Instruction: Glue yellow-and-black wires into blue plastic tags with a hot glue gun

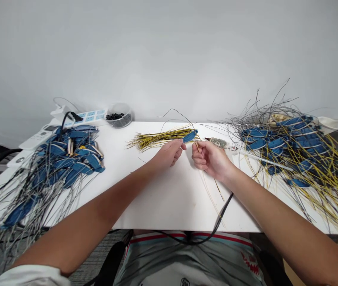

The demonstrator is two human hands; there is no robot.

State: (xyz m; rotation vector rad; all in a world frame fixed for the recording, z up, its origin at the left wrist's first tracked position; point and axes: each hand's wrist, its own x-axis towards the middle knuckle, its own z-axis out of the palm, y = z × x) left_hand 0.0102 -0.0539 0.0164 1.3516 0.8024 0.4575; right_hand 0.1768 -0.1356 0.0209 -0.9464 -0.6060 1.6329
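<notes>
Near the middle of the table, my left hand (171, 152) pinches one end of a blue curved plastic piece (190, 136). Thin dark and yellow wires stick out around its far end. Just to the right, my right hand (209, 159) is closed with thumb and finger together on a thin yellow wire (198, 146); wire tails hang below the fist. Behind both hands lies a bundle of yellow and black wires (151, 139). A soldering iron (220, 143) with a brownish wrapped part lies beside my right hand.
Blue pieces with grey wires (79, 167) are heaped at left. At right lies another heap of blue pieces (306, 137) with yellow and dark wires. A round clear tub (119, 116) holds small black parts, beside a power strip (93, 116). A black cable (224, 208) crosses the front edge.
</notes>
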